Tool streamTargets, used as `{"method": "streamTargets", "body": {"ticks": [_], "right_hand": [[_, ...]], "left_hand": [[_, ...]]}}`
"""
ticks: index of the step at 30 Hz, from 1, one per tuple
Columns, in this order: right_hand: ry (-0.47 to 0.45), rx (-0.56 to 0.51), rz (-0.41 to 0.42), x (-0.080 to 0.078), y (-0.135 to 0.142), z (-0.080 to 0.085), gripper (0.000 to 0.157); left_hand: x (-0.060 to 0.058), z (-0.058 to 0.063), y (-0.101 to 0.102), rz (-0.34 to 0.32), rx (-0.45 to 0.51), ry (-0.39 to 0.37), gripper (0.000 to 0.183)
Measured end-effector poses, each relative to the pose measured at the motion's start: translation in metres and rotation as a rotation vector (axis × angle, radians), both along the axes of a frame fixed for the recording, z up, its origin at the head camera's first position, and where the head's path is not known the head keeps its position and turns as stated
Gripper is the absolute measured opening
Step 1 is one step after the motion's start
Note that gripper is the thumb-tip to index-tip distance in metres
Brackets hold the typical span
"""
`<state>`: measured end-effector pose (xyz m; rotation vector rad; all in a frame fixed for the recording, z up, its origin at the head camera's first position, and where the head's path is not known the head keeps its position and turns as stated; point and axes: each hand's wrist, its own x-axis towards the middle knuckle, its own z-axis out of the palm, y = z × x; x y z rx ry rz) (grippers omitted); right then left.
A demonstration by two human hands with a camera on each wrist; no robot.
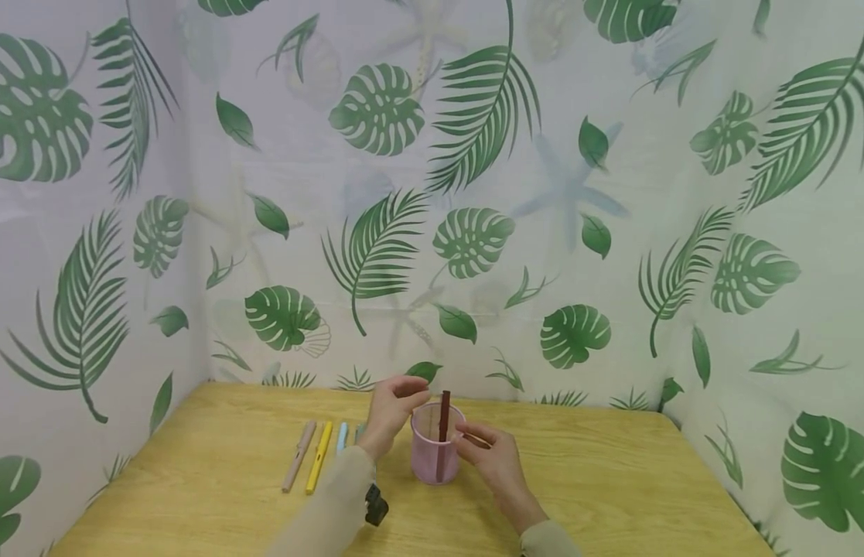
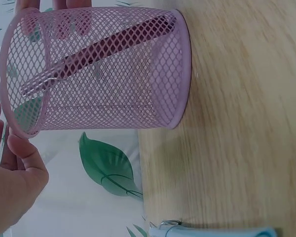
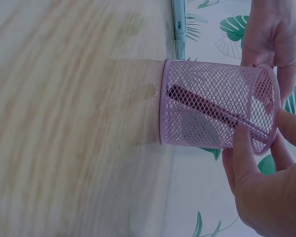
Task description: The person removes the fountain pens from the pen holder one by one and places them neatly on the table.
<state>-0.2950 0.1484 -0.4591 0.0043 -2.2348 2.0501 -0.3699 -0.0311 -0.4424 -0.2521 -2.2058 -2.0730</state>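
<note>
A pink mesh pen holder (image 1: 435, 461) stands upright on the table, with a dark red pen (image 1: 444, 418) leaning inside and its upper end above the rim. My left hand (image 1: 392, 414) is at the holder's left side, fingers loosely bent over the rim. In the left wrist view its thumb (image 2: 24, 150) is right at the rim. On the other side my right hand (image 1: 497, 464) holds the holder near its top. The right wrist view has one finger (image 3: 242, 148) against the mesh and others around the rim.
Left of the holder lie a greyish-pink pen (image 1: 299, 456), a yellow pen (image 1: 319, 456), a light blue pen (image 1: 343, 437) and a teal pen (image 3: 179, 24), the last two partly hidden by my left arm. Leaf-printed curtains (image 1: 473, 309) border the wooden table (image 1: 599, 480) behind and at the sides.
</note>
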Motion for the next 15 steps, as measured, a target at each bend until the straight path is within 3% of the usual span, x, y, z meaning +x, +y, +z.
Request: {"method": "streamTargets", "body": {"ticks": [6,15], "right_hand": [[0.008,0.003,0.0,-0.0001,-0.0002,0.0008,0.033],[0.008,0.007,-0.001,0.0006,0.0001,0.0021,0.033]], "left_hand": [[-0.0057,-0.0017,0.0045,-0.004,-0.011,0.024,0.025],[-0.0049,0.0009,0.0095,-0.036,-0.057,0.028,0.023]]}}
